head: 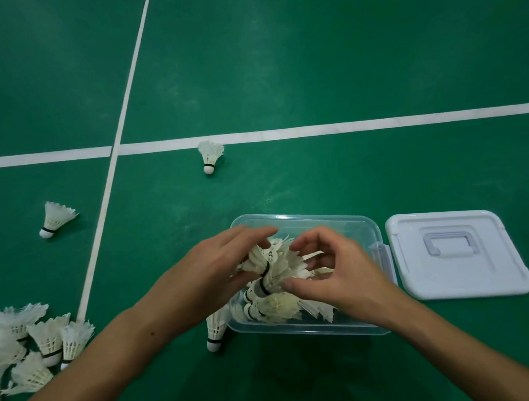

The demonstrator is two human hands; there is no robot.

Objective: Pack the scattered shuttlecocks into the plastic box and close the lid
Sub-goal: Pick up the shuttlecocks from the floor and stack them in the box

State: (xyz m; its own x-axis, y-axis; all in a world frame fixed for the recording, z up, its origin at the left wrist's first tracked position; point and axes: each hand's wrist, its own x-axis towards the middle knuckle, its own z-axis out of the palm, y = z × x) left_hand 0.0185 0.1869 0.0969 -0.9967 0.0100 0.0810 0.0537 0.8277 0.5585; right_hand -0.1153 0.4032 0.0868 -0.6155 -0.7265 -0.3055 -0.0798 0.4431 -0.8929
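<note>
A clear plastic box (pixel 332 221) stands open on the green court floor, with several white shuttlecocks (pixel 276 308) inside. Above it, my left hand (pixel 211 269) and my right hand (pixel 336 269) both grip a bunch of shuttlecocks (pixel 278 263) from either side, fingers curled round the feathers. The box's white lid (pixel 487 273) lies flat on the floor just right of the box, handle side up. One shuttlecock (pixel 216 331) stands against the box's left wall.
A pile of shuttlecocks (pixel 29 345) lies at the lower left. Single shuttlecocks lie further off: one (pixel 54 219) at the left, another (pixel 210 156) beyond the box near the white court line (pixel 314 130).
</note>
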